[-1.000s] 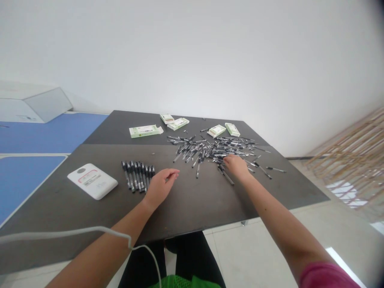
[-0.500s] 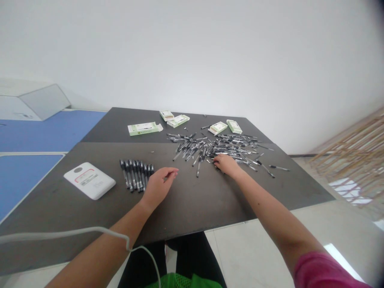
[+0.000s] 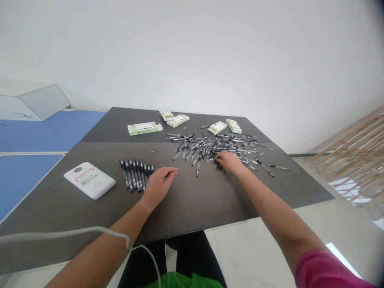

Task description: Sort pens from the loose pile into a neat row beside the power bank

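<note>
My right hand reaches into the near edge of a loose heap of black-capped clear pens. Its fingers are bent together; whatever they hold, if anything, is hidden. Small dark pieces lie on the table just below its fingertips. My left hand rests on the table, fingers loosely curved, thumb apart, with nothing visible between them. Beside it on the left, several pens lie side by side in a row, caps pointing away from me. My left hand partly hides the row's right end.
A white tablet-shaped item lies left of the row. Green-and-white pen boxes lie farther back, with two more boxes behind the heap. A white cable crosses over my left forearm. A blue surface adjoins the dark table.
My right hand has shifted slightly right and away from me, uncovering small dark pieces beneath it. My left hand stays nearly still.
</note>
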A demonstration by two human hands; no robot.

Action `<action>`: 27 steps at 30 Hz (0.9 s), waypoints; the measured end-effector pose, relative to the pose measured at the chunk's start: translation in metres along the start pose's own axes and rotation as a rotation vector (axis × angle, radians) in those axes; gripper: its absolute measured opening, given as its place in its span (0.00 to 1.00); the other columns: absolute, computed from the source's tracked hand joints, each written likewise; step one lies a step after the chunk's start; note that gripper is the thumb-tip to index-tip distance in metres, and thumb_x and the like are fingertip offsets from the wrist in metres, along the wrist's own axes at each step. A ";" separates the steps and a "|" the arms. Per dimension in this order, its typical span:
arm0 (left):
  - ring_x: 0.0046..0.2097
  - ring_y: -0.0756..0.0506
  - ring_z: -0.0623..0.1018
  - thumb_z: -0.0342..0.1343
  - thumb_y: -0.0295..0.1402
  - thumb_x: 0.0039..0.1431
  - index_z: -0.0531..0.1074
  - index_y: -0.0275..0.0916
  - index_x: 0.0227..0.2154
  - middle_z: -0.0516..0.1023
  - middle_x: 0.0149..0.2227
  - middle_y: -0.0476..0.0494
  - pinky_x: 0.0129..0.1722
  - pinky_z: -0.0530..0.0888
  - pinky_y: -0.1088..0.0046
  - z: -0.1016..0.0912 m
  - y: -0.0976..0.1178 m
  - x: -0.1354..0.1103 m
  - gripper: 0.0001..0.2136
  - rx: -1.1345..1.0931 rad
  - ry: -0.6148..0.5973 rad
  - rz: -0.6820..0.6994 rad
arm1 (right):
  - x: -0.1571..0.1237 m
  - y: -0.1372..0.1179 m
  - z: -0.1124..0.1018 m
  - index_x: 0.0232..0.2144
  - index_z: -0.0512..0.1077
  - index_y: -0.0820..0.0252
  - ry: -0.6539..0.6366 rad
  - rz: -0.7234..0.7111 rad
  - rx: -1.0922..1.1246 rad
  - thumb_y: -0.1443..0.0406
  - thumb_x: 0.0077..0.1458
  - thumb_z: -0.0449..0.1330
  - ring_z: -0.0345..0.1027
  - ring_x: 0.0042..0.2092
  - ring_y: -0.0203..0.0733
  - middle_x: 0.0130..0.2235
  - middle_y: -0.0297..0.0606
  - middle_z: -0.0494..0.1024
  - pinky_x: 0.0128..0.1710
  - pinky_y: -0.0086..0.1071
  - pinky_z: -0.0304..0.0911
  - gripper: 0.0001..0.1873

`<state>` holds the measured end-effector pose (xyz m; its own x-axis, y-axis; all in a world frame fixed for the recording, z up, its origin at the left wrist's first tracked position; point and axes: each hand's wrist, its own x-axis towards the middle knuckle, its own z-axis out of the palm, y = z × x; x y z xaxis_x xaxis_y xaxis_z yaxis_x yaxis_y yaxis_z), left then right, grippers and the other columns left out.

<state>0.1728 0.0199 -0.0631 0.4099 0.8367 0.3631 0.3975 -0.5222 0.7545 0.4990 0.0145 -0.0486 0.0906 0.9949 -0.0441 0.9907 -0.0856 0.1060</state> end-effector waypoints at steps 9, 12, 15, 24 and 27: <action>0.41 0.45 0.78 0.50 0.35 0.58 0.74 0.38 0.38 0.79 0.38 0.42 0.46 0.71 0.68 0.000 0.002 -0.002 0.11 0.015 -0.003 0.011 | -0.011 0.002 -0.004 0.42 0.74 0.57 -0.010 -0.018 -0.053 0.64 0.58 0.50 0.68 0.45 0.44 0.45 0.42 0.75 0.40 0.30 0.60 0.15; 0.41 0.45 0.78 0.50 0.35 0.58 0.74 0.38 0.38 0.79 0.38 0.43 0.46 0.72 0.68 0.001 0.000 -0.001 0.11 0.016 -0.002 0.017 | -0.010 -0.006 -0.004 0.45 0.73 0.56 -0.018 -0.075 -0.078 0.65 0.59 0.48 0.68 0.46 0.44 0.47 0.43 0.74 0.41 0.31 0.60 0.16; 0.41 0.45 0.78 0.50 0.35 0.58 0.74 0.38 0.38 0.79 0.37 0.43 0.46 0.72 0.67 0.001 -0.001 -0.001 0.10 0.021 0.002 0.016 | -0.006 -0.015 -0.003 0.43 0.73 0.58 -0.044 -0.142 -0.108 0.65 0.59 0.49 0.68 0.46 0.45 0.45 0.44 0.75 0.41 0.31 0.61 0.15; 0.40 0.46 0.78 0.50 0.34 0.58 0.74 0.39 0.37 0.79 0.37 0.43 0.45 0.72 0.68 0.000 0.001 -0.001 0.10 0.052 -0.001 0.050 | 0.005 -0.024 -0.003 0.37 0.74 0.65 -0.063 -0.239 -0.152 0.69 0.57 0.50 0.69 0.44 0.46 0.40 0.49 0.75 0.41 0.32 0.61 0.12; 0.41 0.46 0.77 0.50 0.34 0.58 0.74 0.39 0.37 0.79 0.37 0.43 0.45 0.72 0.68 0.000 0.002 -0.001 0.10 0.055 0.000 0.048 | 0.006 -0.021 -0.016 0.36 0.74 0.65 -0.010 -0.238 -0.124 0.68 0.57 0.51 0.68 0.44 0.46 0.40 0.49 0.75 0.41 0.31 0.60 0.12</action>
<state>0.1728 0.0179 -0.0618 0.4291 0.8108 0.3980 0.4220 -0.5696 0.7053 0.4771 0.0234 -0.0356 -0.1414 0.9857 -0.0916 0.9644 0.1581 0.2121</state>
